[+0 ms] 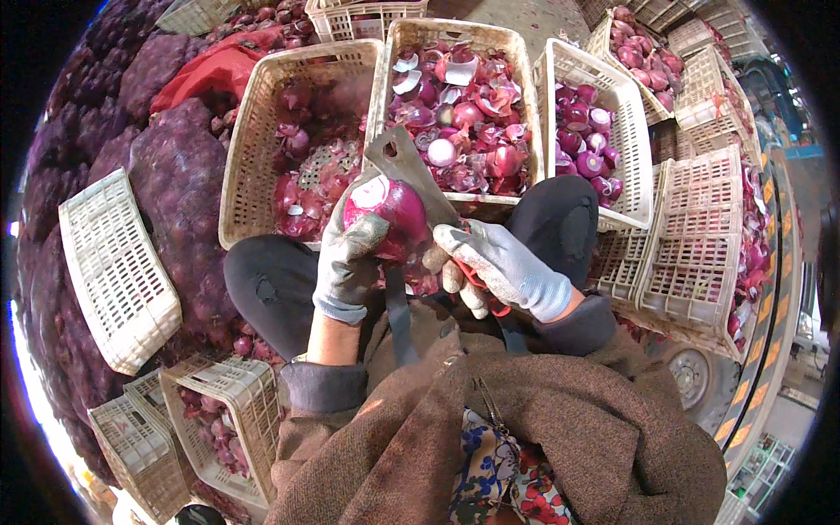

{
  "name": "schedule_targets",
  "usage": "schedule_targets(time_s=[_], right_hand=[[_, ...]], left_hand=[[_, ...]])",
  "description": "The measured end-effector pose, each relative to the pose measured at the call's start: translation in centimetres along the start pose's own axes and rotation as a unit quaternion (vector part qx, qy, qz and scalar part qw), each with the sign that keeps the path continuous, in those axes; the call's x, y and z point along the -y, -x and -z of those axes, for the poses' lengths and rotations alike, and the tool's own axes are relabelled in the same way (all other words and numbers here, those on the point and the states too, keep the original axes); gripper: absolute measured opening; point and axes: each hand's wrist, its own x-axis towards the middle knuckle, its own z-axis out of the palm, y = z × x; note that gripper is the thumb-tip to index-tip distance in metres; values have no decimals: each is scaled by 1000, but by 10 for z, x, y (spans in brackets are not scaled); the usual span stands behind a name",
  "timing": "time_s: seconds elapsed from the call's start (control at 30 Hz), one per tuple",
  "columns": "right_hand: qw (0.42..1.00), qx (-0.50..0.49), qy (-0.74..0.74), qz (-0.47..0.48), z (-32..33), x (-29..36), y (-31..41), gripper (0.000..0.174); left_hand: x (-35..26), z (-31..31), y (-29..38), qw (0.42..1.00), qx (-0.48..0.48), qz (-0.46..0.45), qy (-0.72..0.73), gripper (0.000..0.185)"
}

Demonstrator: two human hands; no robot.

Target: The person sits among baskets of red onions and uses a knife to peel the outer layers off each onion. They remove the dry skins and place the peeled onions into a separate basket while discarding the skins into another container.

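In my gloved left hand [354,246] is a large red onion [397,213], its cut white end facing up and its skin partly off. My gloved right hand [492,262] grips a cleaver-like knife [415,172] by a handle with red on it. The broad blade rises behind the onion, with a hole near its far corner. Whether the blade touches the onion I cannot tell. Beyond my hands, a plastic crate [239,177] holds onions and loose skins. The middle crate [535,131] is heaped with skins and onion pieces. Peeled onions lie in the right crate [633,164].
Mesh sacks of onions [177,197] are piled at left, with an upturned crate [121,275] against them. Lower left stands a tilted crate [262,400] with onions. Stacked crates [692,230] rise at right, beside a wheel [689,374] and a striped edge [755,367].
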Motion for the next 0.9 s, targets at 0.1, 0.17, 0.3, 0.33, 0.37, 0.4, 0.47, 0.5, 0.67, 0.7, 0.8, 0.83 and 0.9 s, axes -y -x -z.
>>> schedule_targets(time_s=[0.1, 0.17, 0.3, 0.33, 0.37, 0.4, 0.47, 0.5, 0.67, 0.7, 0.8, 0.83, 0.9], right_hand=[[999, -9, -23, 26, -5, -10, -5, 51], [998, -3, -54, 7, -9, -14, -6, 50], [997, -8, -70, 8, -12, -18, -10, 50], [997, -5, -74, 11, -11, -19, -11, 48], [998, -7, -63, 7, -9, -20, -12, 48], [999, -14, -52, 6, -6, -21, -12, 47], [999, -15, -46, 18, 0, -26, -15, 45], [998, -11, -49, 34, 3, -30, -17, 43], [993, -44, 21, 108, 16, -47, -33, 32], [988, -25, 2, 151, 16, -49, -35, 32], [983, -45, -26, 178, 13, -48, -36, 32], [985, -36, -26, 165, 13, -46, -34, 32], [993, 5, -46, 108, 17, -39, -28, 34]], left_hand=[[7, 8, -4, 1000, -2, 8, 12, 64], [12, 13, -6, 998, -9, 25, 50, 62], [22, 14, -6, 988, -20, 40, 146, 58], [22, 12, -4, 988, -28, 35, 146, 57], [23, 9, -2, 988, -12, 23, 152, 57], [22, 7, -2, 988, -32, 36, 148, 57], [21, 2, 0, 987, -39, 46, 146, 56], [21, -1, 0, 989, -32, 40, 135, 57], [24, -5, -1, 991, -25, 34, 125, 59], [25, -5, -2, 992, -29, 25, 120, 59], [29, -3, -5, 990, -44, 18, 134, 61], [31, -3, -5, 986, -47, 29, 158, 61], [33, -1, -7, 984, -45, 33, 169, 60]])
